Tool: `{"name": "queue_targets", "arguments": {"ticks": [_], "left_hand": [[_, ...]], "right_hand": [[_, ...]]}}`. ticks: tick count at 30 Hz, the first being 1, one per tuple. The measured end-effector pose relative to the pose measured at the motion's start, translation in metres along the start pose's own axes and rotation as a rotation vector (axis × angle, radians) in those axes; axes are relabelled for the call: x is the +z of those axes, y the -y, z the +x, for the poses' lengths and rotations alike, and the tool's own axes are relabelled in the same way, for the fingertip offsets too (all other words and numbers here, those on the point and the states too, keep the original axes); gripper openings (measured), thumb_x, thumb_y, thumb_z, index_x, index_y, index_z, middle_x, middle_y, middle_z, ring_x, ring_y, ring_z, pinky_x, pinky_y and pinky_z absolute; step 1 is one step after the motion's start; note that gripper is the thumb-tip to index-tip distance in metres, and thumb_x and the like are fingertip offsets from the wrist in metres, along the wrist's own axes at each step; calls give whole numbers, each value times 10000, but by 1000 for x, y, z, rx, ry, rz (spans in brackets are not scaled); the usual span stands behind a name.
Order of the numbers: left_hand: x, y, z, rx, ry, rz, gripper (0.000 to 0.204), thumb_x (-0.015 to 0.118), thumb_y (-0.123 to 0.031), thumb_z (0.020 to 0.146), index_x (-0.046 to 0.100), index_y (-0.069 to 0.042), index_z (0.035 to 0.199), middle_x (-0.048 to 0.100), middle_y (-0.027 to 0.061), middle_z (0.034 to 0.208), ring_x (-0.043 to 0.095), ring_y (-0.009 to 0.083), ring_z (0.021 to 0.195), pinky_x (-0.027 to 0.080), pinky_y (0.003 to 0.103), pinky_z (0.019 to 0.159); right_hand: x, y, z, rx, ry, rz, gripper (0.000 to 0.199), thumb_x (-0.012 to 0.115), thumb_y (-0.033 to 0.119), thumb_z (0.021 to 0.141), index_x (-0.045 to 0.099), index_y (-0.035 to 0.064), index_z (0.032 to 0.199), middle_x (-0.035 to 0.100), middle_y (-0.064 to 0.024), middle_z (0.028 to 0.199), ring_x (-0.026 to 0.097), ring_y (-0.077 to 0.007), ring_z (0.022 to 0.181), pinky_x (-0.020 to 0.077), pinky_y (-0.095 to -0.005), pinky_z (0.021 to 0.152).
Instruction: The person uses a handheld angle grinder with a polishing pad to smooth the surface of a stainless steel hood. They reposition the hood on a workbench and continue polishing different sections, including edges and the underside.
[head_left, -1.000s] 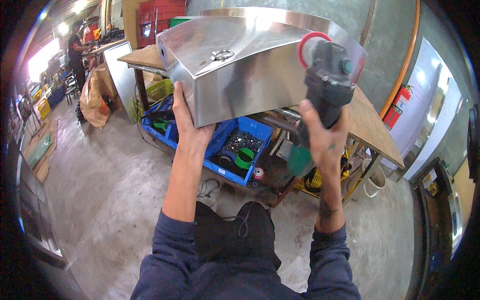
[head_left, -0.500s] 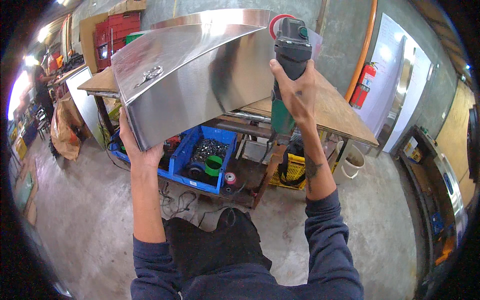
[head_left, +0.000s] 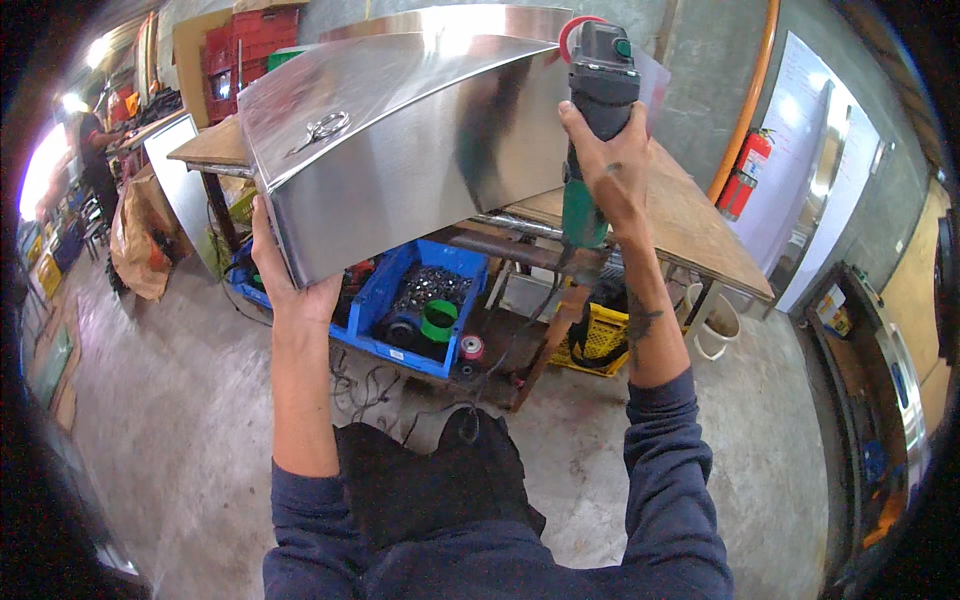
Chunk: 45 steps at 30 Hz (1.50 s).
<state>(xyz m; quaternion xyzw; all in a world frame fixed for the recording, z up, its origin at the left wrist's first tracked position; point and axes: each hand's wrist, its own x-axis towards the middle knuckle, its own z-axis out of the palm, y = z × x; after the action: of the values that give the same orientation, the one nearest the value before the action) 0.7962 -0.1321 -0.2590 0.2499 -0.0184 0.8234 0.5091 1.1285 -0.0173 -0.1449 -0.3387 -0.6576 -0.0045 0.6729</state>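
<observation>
A large, shiny sheet-metal box (head_left: 420,165) with a curved top edge rests tilted on the wooden workbench. My left hand (head_left: 295,280) grips its near left lower corner, thumb along the side and fingers under the edge. In my right hand (head_left: 612,165) is a black and green angle grinder (head_left: 604,75), held upright by its body. The grinder's red disc (head_left: 577,38) sits at the box's far right end; whether they touch I cannot tell. A small silver looped metal item (head_left: 327,126) lies on the box's top face.
Under the bench (head_left: 690,215) stand blue bins (head_left: 375,340) of small metal parts, a yellow crate (head_left: 600,340) and a white bucket (head_left: 717,325). Loose cables (head_left: 370,390) lie on the floor. A fire extinguisher (head_left: 745,175) hangs at right; a person (head_left: 92,150) stands far left.
The whole scene has shifted slightly right in the picture. Both hands keep their holds on the box and the grinder, with little visible movement between them.
</observation>
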Motion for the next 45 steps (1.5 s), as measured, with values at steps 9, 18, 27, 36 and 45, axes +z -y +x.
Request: {"name": "queue_targets", "arguments": {"ticks": [9,18,27,36,45], "left_hand": [[0,-1,2,-3,19,8,342,585,-325,1128,712,-73,1320,761,103,1312,733,285,1183,602,440,1039],[5,4,1,20,-34,31,433,539,-447,1153,654,-107,1396,731,98,1305,723,268,1149,623,450,974],[-2,1,1,-13,122,-38,371,565,-366,1147,692,-77,1342,754,104,1314,722,280,1192,595,446,1057],[-6,3,3,-27,75,-32,421,586,-424,1130,691,-99,1376,749,106,1345,719,290,1206,590,469,1059],[0,7,3,7,-28,5,479,569,-485,1129,657,-109,1413,738,115,1333,728,298,1184,608,479,1021]], "right_hand": [[-4,-2,-1,4,32,11,570,889,445,909,604,1,1123,766,-168,863,768,-278,768,609,-437,712],[-7,5,-1,-28,66,-19,577,881,464,908,606,1,1115,768,-186,877,772,-290,783,610,-443,719],[-11,26,-12,-1,133,4,529,871,406,922,595,7,1134,766,-166,877,758,-257,770,607,-423,714],[-4,32,-27,-42,142,64,542,886,373,915,597,-6,1172,777,-171,907,759,-258,781,604,-416,724],[-1,51,-49,2,211,74,560,886,344,926,559,-4,1217,789,-181,952,770,-266,826,605,-422,775]]}}
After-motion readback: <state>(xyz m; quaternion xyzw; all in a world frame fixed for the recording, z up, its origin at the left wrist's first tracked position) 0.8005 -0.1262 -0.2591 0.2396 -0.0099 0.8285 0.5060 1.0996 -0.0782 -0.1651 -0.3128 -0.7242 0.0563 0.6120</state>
